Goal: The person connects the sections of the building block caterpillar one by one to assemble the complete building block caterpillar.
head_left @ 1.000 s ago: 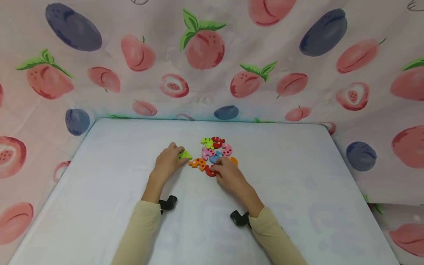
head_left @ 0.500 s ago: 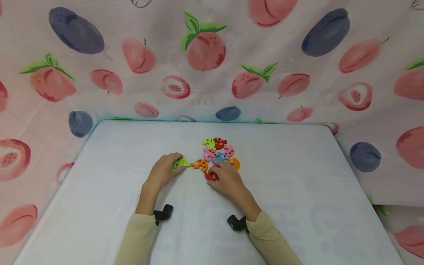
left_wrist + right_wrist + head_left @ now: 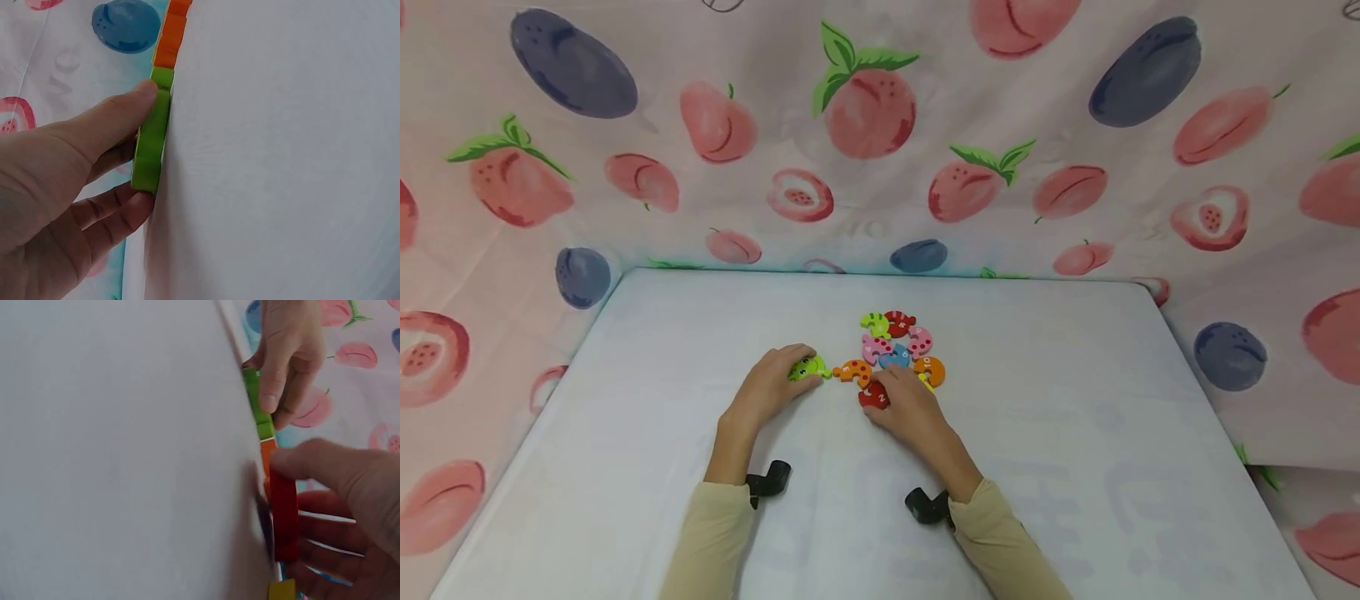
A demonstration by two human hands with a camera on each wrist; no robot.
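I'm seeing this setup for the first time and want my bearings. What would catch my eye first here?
A cluster of bright puzzle pieces lies mid-table on the white tabletop. The left hand holds a green piece at the cluster's left, joined to an orange piece, while the right hand pinches a red piece at the near edge. A loud fruit-print cloth fills the background.

Head overhead; wrist views tabletop-close.

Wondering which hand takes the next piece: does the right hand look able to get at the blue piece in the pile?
Probably yes. The right hand holds the red piece just below the blue piece, with nothing standing between them.
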